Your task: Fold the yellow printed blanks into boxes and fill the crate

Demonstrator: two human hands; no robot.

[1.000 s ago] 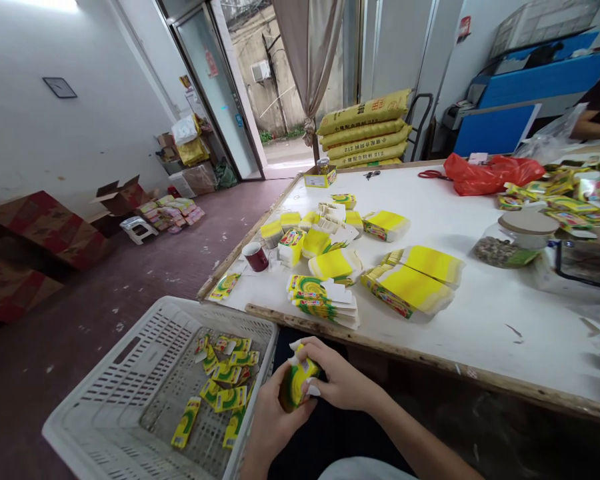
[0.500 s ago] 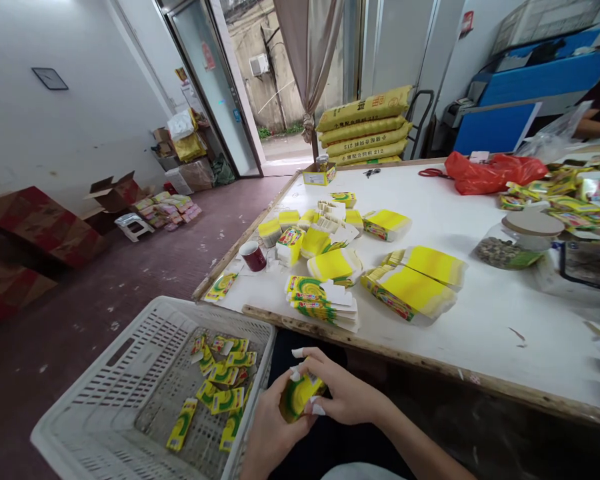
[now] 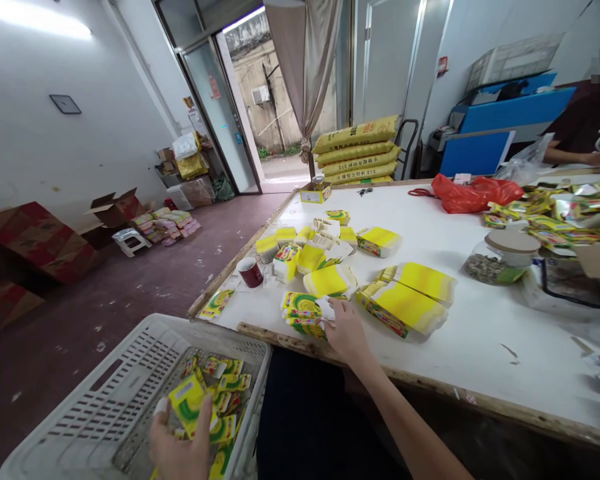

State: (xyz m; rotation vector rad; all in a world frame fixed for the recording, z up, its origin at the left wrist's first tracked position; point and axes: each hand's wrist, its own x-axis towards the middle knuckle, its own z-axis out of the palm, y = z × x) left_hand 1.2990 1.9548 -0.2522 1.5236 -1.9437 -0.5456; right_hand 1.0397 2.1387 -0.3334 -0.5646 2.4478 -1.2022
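Note:
My left hand (image 3: 180, 437) is low over the white plastic basket (image 3: 87, 400), its thumb and a white-tipped finger on either side of a small yellow-and-green carton (image 3: 186, 399). The carton is tilted above similar cartons (image 3: 235, 381) lying in the basket. On the table, my right hand (image 3: 347, 328) reaches onto a stack of flat printed cartons (image 3: 300, 305), fingers closed at the white flaps on its right end. White covers are on some fingertips. What exactly the right fingertips pinch is partly hidden.
More yellow carton stacks (image 3: 415, 303) lie across the white table (image 3: 480, 340), near a dark red mug (image 3: 250, 272). At right are a lidded jar (image 3: 503, 257), a red plastic bag (image 3: 473, 193) and a heap of packets (image 3: 575, 207). Another person's arm (image 3: 575, 155) rests beyond.
My hands have parted from around one carton. The left went down-left over the basket with the carton; the right moved up onto the flat carton stack. The view has tilted slightly up.

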